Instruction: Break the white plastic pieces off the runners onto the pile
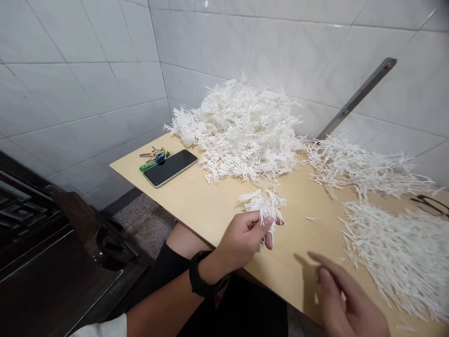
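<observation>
My left hand (247, 236), a black watch (206, 276) on its wrist, pinches a small bunch of white branched, plastic-looking pieces (264, 206) above the table. Near the front edge, my right hand (345, 299) has its index finger stretched out and thumb apart from it, with nothing plainly held. A large tangled heap of the same white branched pieces (245, 131) rises at the back. To the right lies a flat spread of short, thin white pieces (403, 252), and one small loose bit (311, 219) rests between it and my left hand.
A black phone (170, 168) and a bunch of keys (157, 154) lie at the wooden table's (206, 206) left corner. More white strands (361, 164) run along the tiled wall below a metal bracket (358, 98). Glasses (431, 205) sit at far right; dark furniture (70, 234) stands left.
</observation>
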`<state>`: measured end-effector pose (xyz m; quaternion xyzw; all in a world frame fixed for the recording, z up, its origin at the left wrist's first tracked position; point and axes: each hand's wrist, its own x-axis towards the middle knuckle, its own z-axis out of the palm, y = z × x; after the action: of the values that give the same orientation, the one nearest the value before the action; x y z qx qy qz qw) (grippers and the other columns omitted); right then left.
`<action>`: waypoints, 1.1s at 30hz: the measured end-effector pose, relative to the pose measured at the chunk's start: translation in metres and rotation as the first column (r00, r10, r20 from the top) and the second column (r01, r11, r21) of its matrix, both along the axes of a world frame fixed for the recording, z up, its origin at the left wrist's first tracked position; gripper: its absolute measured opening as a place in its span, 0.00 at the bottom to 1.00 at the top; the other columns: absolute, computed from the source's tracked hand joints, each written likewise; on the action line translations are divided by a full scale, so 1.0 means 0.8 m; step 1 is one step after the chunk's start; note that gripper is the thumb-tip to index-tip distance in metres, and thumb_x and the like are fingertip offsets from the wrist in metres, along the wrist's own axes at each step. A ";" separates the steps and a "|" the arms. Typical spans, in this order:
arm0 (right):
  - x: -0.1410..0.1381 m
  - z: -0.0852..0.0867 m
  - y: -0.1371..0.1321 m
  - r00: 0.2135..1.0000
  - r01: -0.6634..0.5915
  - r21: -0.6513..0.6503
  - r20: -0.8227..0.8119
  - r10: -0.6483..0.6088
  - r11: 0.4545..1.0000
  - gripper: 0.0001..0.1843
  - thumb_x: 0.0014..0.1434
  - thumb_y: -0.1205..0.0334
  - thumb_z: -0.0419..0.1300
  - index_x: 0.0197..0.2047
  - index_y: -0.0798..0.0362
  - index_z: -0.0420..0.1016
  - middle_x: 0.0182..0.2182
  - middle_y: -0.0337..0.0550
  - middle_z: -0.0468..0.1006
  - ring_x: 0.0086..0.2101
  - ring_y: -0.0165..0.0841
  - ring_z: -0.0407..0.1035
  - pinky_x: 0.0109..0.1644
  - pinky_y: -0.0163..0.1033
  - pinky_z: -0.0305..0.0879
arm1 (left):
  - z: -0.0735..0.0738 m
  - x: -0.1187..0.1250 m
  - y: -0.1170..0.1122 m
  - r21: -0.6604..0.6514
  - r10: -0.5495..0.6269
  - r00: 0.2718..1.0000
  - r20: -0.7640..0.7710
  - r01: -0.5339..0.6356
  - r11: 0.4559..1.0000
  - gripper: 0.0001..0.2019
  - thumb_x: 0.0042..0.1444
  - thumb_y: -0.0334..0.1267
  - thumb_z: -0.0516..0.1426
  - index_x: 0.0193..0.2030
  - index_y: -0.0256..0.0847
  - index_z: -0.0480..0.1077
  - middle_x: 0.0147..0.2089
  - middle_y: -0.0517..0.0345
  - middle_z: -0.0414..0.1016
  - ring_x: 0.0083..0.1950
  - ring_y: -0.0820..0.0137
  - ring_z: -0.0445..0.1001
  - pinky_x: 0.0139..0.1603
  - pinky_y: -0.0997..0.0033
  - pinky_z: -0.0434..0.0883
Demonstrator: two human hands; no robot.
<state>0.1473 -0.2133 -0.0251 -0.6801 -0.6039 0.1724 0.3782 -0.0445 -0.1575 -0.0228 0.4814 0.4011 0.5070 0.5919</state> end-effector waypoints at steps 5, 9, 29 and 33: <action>0.010 0.008 0.038 0.993 0.063 0.131 0.093 -0.076 0.989 0.29 0.61 0.45 0.53 0.57 0.56 0.74 0.55 0.57 0.75 0.53 0.52 0.69 0.57 0.56 0.63 | 0.007 -0.005 -0.003 -0.011 -0.130 0.990 -0.060 0.130 0.991 0.18 0.63 0.49 0.54 0.36 0.34 0.75 0.21 0.64 0.60 0.24 0.77 0.59 0.29 0.76 0.59; -0.029 0.016 0.036 0.933 -0.053 -0.079 -0.359 0.021 0.995 0.27 0.61 0.40 0.55 0.52 0.52 0.77 0.45 0.52 0.80 0.42 0.43 0.75 0.44 0.44 0.71 | 0.013 -0.006 -0.006 0.088 -0.213 0.946 -0.245 0.240 0.967 0.15 0.60 0.45 0.56 0.33 0.34 0.74 0.25 0.62 0.62 0.28 0.76 0.59 0.29 0.76 0.57; -0.027 0.000 0.029 0.944 -0.219 0.106 -0.229 0.239 0.970 0.13 0.63 0.54 0.58 0.32 0.52 0.76 0.28 0.41 0.75 0.30 0.34 0.69 0.31 0.34 0.63 | 0.008 -0.019 -0.001 0.086 -0.358 0.928 -0.107 0.367 0.926 0.26 0.63 0.55 0.52 0.25 0.34 0.72 0.25 0.58 0.68 0.27 0.76 0.63 0.31 0.76 0.59; -0.030 -0.006 0.030 0.979 -0.165 0.130 -0.095 0.178 0.978 0.12 0.63 0.55 0.57 0.33 0.52 0.76 0.27 0.40 0.74 0.29 0.33 0.67 0.32 0.35 0.61 | 0.007 -0.015 0.000 0.043 -0.305 0.948 -0.095 0.310 0.950 0.20 0.61 0.50 0.57 0.26 0.34 0.70 0.25 0.59 0.68 0.28 0.76 0.64 0.32 0.76 0.60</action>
<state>0.1233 -0.1891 -0.0296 -0.5909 -0.6489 0.2033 0.4342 -0.0567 -0.1571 -0.0169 0.5763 0.3320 0.3982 0.6317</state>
